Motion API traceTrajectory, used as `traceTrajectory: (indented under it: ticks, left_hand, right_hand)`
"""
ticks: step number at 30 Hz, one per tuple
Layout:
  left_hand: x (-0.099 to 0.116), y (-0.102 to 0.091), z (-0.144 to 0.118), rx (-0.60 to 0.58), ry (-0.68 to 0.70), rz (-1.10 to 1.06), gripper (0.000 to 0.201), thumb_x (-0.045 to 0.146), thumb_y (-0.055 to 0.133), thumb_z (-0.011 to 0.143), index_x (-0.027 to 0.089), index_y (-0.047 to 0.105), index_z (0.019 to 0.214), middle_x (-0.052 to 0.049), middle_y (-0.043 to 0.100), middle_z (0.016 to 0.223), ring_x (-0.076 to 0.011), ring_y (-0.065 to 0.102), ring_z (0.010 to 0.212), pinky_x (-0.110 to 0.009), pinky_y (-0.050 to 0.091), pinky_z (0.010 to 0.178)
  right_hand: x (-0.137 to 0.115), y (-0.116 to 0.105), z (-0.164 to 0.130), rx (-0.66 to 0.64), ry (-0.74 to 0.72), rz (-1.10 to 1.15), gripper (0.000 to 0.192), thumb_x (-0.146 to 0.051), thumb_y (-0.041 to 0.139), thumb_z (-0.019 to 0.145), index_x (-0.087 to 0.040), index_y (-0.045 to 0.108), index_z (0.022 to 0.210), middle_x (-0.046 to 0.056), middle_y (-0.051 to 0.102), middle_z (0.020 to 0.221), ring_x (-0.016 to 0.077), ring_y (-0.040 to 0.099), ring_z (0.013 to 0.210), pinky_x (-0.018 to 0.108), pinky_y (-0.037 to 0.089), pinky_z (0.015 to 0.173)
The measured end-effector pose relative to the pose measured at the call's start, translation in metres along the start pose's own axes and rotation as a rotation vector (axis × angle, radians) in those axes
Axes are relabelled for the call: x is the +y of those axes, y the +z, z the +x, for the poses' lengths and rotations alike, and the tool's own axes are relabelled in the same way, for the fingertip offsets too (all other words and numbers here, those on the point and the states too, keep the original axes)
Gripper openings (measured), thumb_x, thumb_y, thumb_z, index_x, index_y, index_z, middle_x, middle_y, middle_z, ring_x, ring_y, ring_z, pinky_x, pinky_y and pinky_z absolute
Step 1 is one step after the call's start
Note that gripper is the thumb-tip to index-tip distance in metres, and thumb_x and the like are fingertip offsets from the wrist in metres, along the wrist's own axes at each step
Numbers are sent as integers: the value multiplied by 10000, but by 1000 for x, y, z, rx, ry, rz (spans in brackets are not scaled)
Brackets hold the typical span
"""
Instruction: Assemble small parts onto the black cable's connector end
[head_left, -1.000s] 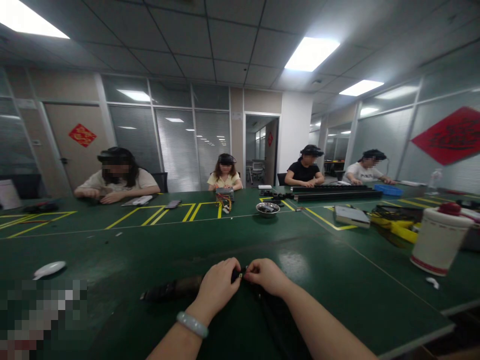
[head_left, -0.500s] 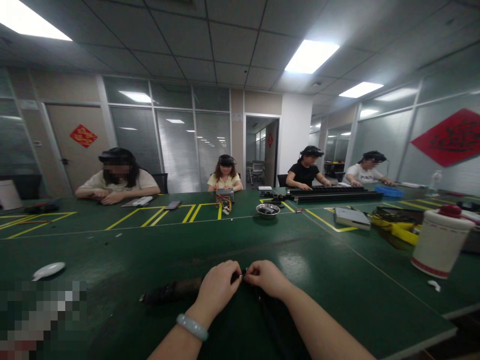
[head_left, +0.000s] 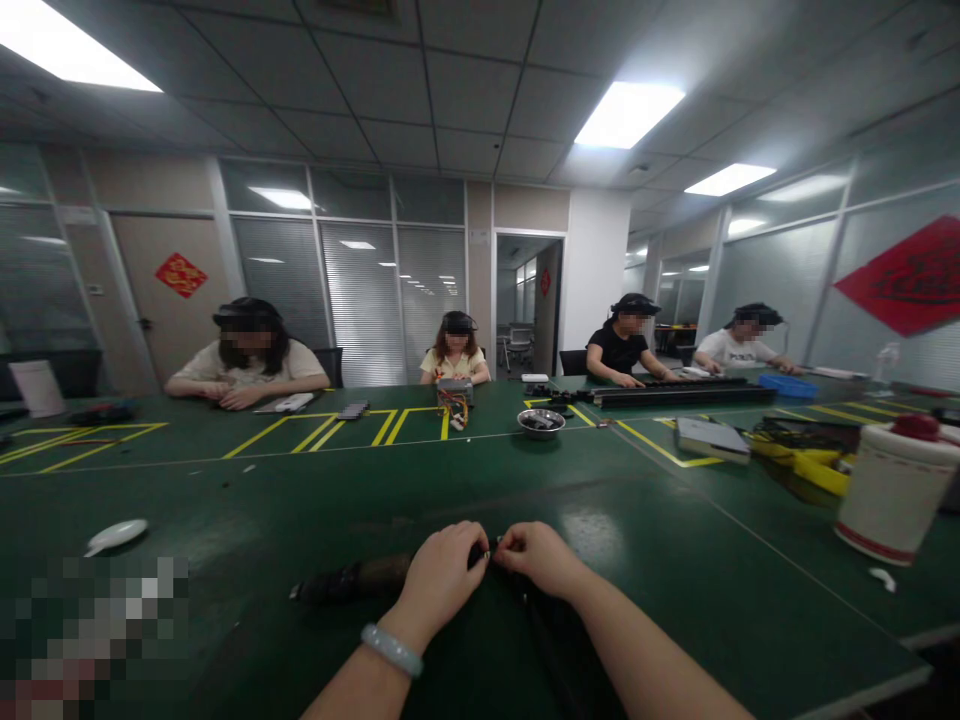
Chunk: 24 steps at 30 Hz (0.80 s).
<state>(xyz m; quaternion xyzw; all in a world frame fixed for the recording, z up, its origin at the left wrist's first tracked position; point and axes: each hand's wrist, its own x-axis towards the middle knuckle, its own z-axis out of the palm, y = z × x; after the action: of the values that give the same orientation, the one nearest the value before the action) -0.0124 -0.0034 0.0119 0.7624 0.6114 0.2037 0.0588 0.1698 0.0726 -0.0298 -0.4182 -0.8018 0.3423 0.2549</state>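
Right now the hands nearly meet: the left hand (head_left: 447, 570) looks closed on the inner end of a dark tool (head_left: 364, 580), which points out to nine o'clock, presumably bracing it, while at its three o'clock the right hand (head_left: 544, 560) pinches a tiny piece (head_left: 488, 554), too blurred to name. Toward twelve on the bench (head_left: 352, 510) sits a metal bowl (head_left: 541, 430), likely set back for working room.

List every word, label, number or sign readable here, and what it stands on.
None can be read.
Red diamond-shaped decoration on the beige door: gold markings, blurred.
Larger red diamond-shaped decoration on the glass wall: dark markings, blurred.
White short-sleeved T-shirt, far right: dark lettering, too small.
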Motion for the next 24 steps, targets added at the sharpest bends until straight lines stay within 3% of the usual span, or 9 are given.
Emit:
traceTrajectory:
  ticks: [8,24]
  left_hand:
    - [2,-2,0,-46,-31,1,148,286,533,849,250,616,967,-14,632,1014,-186,570,943,-300,405,815]
    - [-1,1,0,-24,-4,-22,144,279,554,843,262,619,971,-7,637,1028,-189,574,954,-311,407,844]
  right_hand:
    - [1,0,0,-8,9,4,148,-300,668,781,-173,722,836,22,716,748,136,618,652,194,404,560]
    - [1,-1,1,-13,-3,7,143,-290,661,783,-175,725,842,23,721,762,143,635,675,197,422,582]
